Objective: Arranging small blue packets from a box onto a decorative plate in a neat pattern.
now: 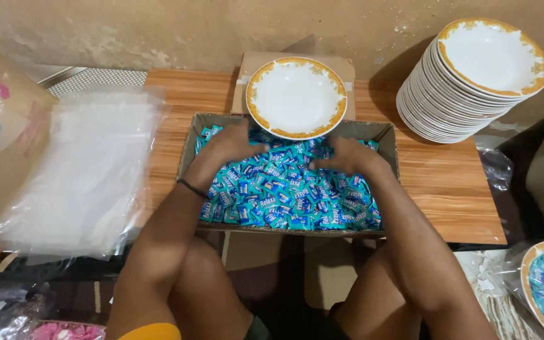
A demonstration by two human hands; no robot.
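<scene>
the cardboard box [390, 140] is lying with its long side running left to right across the wooden surface [442, 182], open top facing up. it is holding a heap of small blue-and-teal sachets [284, 195], glossy and jumbled at every angle. the left hand [233, 143] is resting palm down among them, fingers loosely spread; the right hand [346, 156] is pressing in likewise. a white bowl with a gold rim [297, 96] is sitting over the box's far edge. stacked bowls [467, 82] are standing far right, clear plastic bags [83, 170] lying left.
</scene>
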